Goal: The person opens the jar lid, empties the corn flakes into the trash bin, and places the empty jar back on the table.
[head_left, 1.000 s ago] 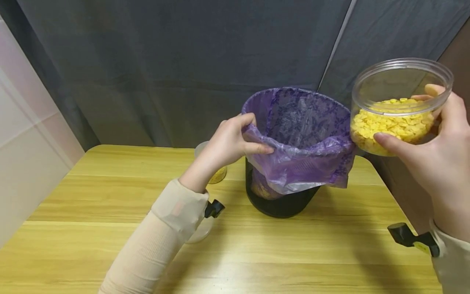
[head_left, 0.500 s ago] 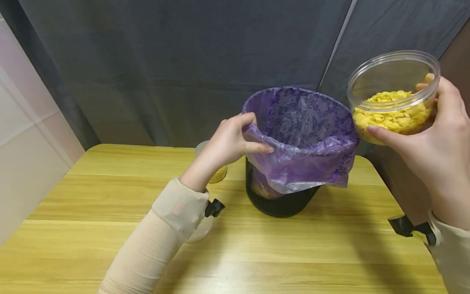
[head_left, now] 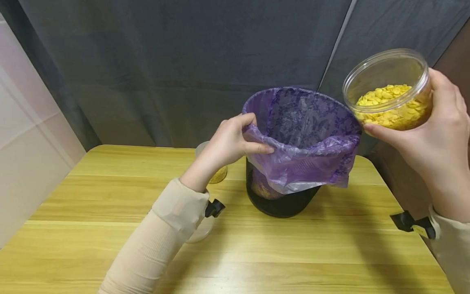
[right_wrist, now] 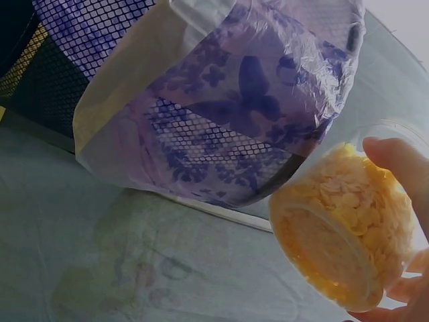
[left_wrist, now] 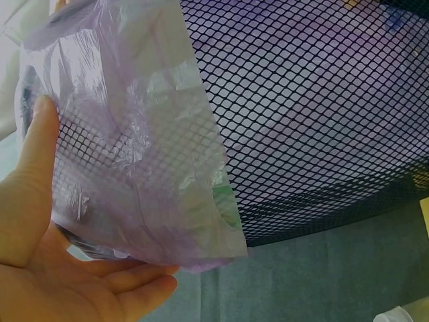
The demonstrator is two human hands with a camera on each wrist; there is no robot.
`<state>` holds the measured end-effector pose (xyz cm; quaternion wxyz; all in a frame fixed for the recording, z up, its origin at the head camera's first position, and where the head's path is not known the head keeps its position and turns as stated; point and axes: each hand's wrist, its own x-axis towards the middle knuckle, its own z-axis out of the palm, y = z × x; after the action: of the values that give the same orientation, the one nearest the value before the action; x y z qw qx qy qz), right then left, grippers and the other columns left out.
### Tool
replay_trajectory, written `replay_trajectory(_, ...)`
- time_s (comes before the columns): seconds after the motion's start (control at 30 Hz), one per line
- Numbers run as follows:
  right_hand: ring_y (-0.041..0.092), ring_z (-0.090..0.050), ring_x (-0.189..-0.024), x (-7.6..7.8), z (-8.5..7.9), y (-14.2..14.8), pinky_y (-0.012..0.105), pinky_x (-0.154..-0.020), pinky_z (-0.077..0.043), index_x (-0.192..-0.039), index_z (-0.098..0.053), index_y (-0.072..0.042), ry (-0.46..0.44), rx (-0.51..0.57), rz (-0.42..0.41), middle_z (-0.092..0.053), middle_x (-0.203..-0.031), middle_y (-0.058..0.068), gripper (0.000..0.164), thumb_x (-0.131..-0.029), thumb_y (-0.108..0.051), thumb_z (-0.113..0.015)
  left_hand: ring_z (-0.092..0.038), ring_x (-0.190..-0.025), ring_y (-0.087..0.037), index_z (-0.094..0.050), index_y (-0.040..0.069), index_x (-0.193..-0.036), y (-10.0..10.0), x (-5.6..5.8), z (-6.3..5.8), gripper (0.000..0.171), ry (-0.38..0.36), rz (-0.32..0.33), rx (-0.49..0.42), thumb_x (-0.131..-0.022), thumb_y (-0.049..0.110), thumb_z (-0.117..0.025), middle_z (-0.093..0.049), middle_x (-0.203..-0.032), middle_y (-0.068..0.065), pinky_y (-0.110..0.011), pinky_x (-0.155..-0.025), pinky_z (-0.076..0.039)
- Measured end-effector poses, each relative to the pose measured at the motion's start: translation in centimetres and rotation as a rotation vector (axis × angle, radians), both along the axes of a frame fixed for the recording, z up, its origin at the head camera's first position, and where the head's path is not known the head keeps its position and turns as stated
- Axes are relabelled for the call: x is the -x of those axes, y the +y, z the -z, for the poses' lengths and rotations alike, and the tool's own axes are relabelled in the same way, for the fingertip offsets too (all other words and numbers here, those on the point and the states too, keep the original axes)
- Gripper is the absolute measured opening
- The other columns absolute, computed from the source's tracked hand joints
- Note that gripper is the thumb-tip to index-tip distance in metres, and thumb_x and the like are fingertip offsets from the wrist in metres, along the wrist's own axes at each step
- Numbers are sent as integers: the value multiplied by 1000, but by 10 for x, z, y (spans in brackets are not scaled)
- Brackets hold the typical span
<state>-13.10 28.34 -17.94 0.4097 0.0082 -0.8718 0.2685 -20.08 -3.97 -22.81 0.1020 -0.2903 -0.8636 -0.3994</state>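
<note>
A black mesh trash can (head_left: 282,208) stands tilted on the table, lined with a purple patterned plastic bag (head_left: 312,169) folded over its rim. My left hand (head_left: 233,139) grips the near left rim through the bag, thumb outside; the left wrist view shows the thumb along the bag (left_wrist: 154,134). At the right rim, my right hand (head_left: 437,118) holds a clear round plastic jar (head_left: 385,100) without a lid. Yellow flakes (head_left: 389,98) fill part of it, and its mouth leans toward the can. In the right wrist view the jar's bottom (right_wrist: 325,255) faces the camera.
Behind my left forearm, a second clear jar (head_left: 219,174) with yellow contents is partly hidden on the wooden table (head_left: 110,196). A clear round lid (head_left: 202,230) lies closer to me, half covered by the sleeve. A grey curtain (head_left: 165,73) hangs behind the table.
My right hand has raised the jar slightly, shifted it left and tilted its mouth further toward the can. The flakes have slid with the tilt. My left hand and the can stay in place.
</note>
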Motion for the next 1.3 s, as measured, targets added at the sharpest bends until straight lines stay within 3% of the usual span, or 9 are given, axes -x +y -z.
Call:
replay_trajectory(0.13, 18, -35, -130, 2, 0, 1, 35, -107, -18, -144, -40, -32, 6, -35, -5, -45, -140, 4, 107, -54, -9, -93, -35, -64, -14, -36, 11, -76, 1, 0, 0, 57, -1, 2, -1, -67, 34, -88, -28, -69, 0, -29, -58, -31)
replay_trajectory(0.3, 26, -34, -130, 6, 3, 2, 39, -106, -20, -146, -39, -17, 28, -88, -39, -44, -141, 9, 108, -52, -7, -92, -35, -64, -14, -36, 11, -76, 1, 1, 1, 57, -4, 3, 0, -67, 34, -87, -28, -69, 0, -29, -58, -31)
replay_trajectory(0.53, 30, -35, -130, 11, 5, 4, 41, -107, -21, -144, -40, -11, 87, -162, -89, -44, -143, 9, 109, -48, -10, -92, -36, -64, -14, -37, 11, -76, 1, 0, 1, 56, -2, 6, -4, -67, 34, -87, -30, -69, 0, -29, -59, -32)
replay_trajectory(1.07, 33, -35, -131, 16, 5, 1, 52, -101, -22, -142, -43, -12, 112, -224, -84, -45, -141, 15, 108, -47, -14, -95, -36, -65, -14, -38, 11, -77, -1, 1, 2, 55, -16, 4, -6, -67, 34, -87, -30, -69, 0, -29, -59, -33)
replay_trajectory(1.3, 32, -36, -131, 17, 6, 1, 51, -100, -22, -140, -44, -10, 141, -260, -87, -46, -141, 14, 105, -47, -16, -93, -37, -65, -14, -38, 12, -77, -1, 0, 2, 55, -14, 2, -8, -67, 34, -87, -31, -69, 0, -29, -59, -33)
